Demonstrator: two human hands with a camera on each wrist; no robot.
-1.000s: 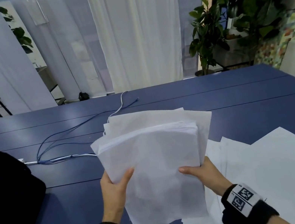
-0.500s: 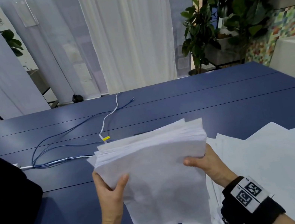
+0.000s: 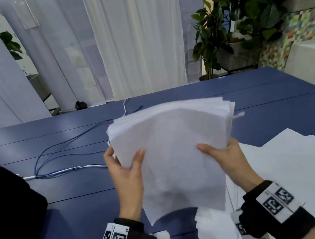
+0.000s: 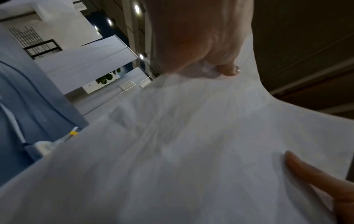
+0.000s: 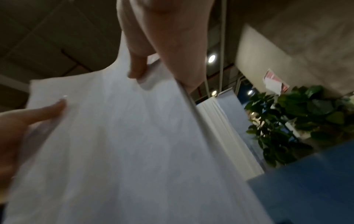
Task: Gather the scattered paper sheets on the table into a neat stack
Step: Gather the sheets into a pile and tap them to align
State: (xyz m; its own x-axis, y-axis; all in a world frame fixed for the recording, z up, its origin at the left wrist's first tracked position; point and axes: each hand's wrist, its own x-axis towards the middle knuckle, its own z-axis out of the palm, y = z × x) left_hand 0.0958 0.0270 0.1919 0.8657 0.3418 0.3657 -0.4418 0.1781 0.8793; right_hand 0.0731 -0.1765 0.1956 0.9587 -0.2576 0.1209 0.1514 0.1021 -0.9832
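Black fabric (image 3: 6,209) bulks over the tabletop's (image 3: 74,214) left edge. Beside it, toward the far edge, blue cables (image 3: 57,156) and a white cable (image 3: 89,166) loop across the blue tabletop. Next comes the left hand (image 3: 125,173), gripping the left side of the paper stack (image 3: 176,154), thumb on the near face and fingers curled behind. The stack is held clear above the tabletop's near middle, tilted up toward the person, its top edge bowed and the sheets there slightly fanned. The right hand (image 3: 225,157) clamps the stack's right side in the same way, thumb in front; the right wrist view shows its fingers behind the paper. The hands are apart, one at each side. Loose paper sheets (image 3: 300,168) lie overlapping along the near right edge of the tabletop, partly under the stack's lower corner. Beyond the far right corner stand leafy potted plants (image 3: 243,11).
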